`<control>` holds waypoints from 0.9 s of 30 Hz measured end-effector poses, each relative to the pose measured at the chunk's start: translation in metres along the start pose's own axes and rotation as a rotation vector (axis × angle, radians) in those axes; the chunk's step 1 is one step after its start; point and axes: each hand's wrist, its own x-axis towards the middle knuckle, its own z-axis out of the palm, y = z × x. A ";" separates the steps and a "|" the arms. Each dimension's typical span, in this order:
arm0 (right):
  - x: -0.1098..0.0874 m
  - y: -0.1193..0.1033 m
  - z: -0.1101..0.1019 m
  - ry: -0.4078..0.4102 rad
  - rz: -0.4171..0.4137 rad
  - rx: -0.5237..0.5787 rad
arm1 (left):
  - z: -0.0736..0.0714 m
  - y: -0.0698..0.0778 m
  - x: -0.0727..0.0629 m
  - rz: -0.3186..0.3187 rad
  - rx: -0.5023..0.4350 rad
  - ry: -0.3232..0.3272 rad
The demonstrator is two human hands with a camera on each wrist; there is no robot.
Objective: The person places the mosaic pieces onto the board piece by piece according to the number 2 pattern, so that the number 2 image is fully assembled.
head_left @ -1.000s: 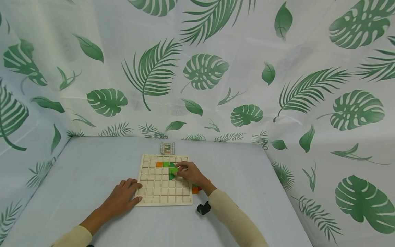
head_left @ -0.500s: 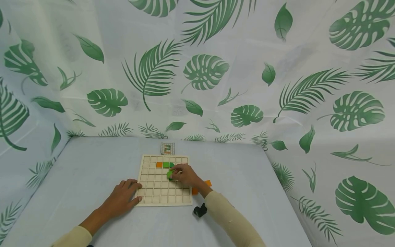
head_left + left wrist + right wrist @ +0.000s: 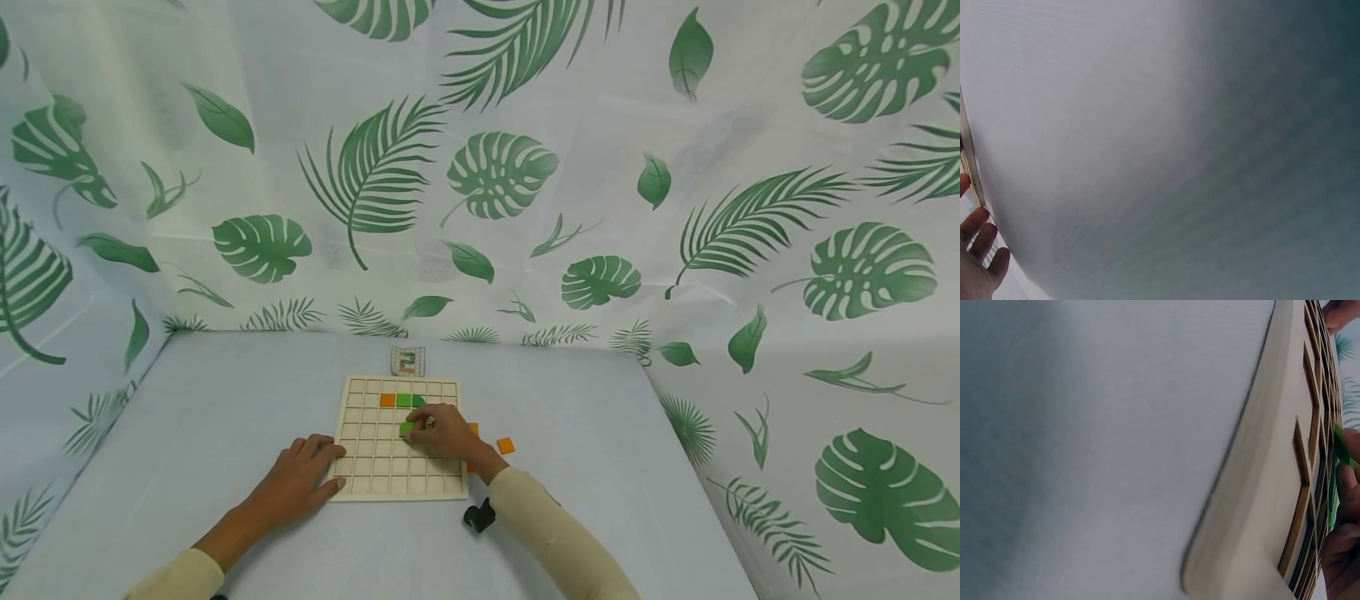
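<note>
A pale wooden grid board (image 3: 367, 462) lies on the table. On its far part, an orange square tile (image 3: 387, 400), a light green square tile (image 3: 403, 400) and a dark green tile (image 3: 418, 401) sit side by side. My right hand (image 3: 444, 429) pinches another light green tile (image 3: 406, 429) over the middle of the board; in the right wrist view this green tile (image 3: 1340, 447) shows between the fingertips. Near the board's left edge, my left hand (image 3: 294, 482) rests with fingers spread and fingertips at the rim. The left wrist view catches its fingers (image 3: 984, 240) beside the board edge (image 3: 969, 153).
Behind the board lies a small card with a coloured grid pattern (image 3: 407, 361). Right of the board are a loose orange tile (image 3: 506, 445) and more orange tiles partly behind the right forearm. A black object (image 3: 479, 516) sits by the right sleeve. Leaf-printed sheets surround the table.
My right hand has shifted left and nearer, carrying the light green tile from the cell where it was. More orange tiles show beside the forearm. The left hand has stayed still.
</note>
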 end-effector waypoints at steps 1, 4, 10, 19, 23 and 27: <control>0.000 -0.002 0.000 0.002 0.007 -0.009 | -0.001 0.000 0.000 0.001 -0.003 0.000; 0.000 -0.007 0.000 -0.004 0.026 -0.055 | -0.001 0.001 0.000 -0.001 -0.004 -0.005; 0.002 -0.013 0.001 -0.008 0.056 -0.161 | -0.003 0.002 0.000 -0.003 0.008 -0.012; 0.005 -0.011 0.002 0.006 0.036 -0.220 | -0.005 0.004 0.000 -0.006 0.015 -0.018; 0.006 -0.009 0.003 0.014 0.022 -0.230 | -0.004 0.003 0.000 0.001 0.008 -0.008; 0.005 -0.010 0.003 0.015 0.023 -0.227 | -0.002 0.002 0.000 0.002 0.000 -0.012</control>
